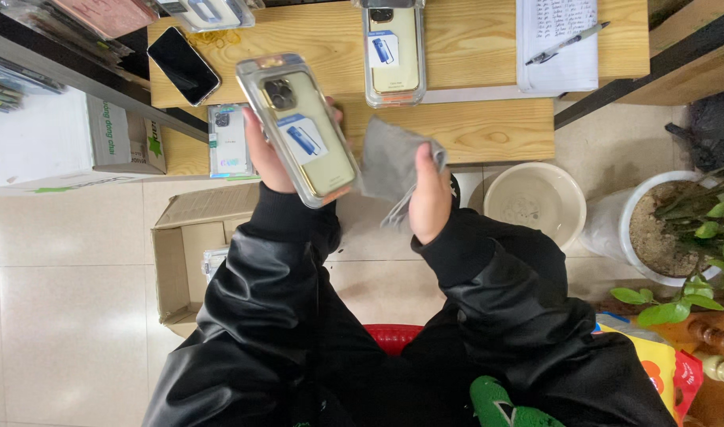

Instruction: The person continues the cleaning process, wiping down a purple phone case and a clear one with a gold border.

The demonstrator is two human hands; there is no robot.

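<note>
While left grip (269,154) clasps phone case (303,130), cloth (387,162) beside.

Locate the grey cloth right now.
In the head view the grey cloth is pinched in the right hand, just right of the packaged phone case held by the left hand, over the wooden table's near edge.

Clear glossy plastic phone-case package (303,130) with pale gold card insert, in left grip (265,158). Matt grey soft cloth (390,162), creased, in right grip (428,198). Beyond both grips: light grained wooden counter (488,126), satin finish; glossy black glass phone (183,65). Below left grip: matt brown corrugated cardboard box (180,253) on smooth glazed floor tiles (69,308).
</note>
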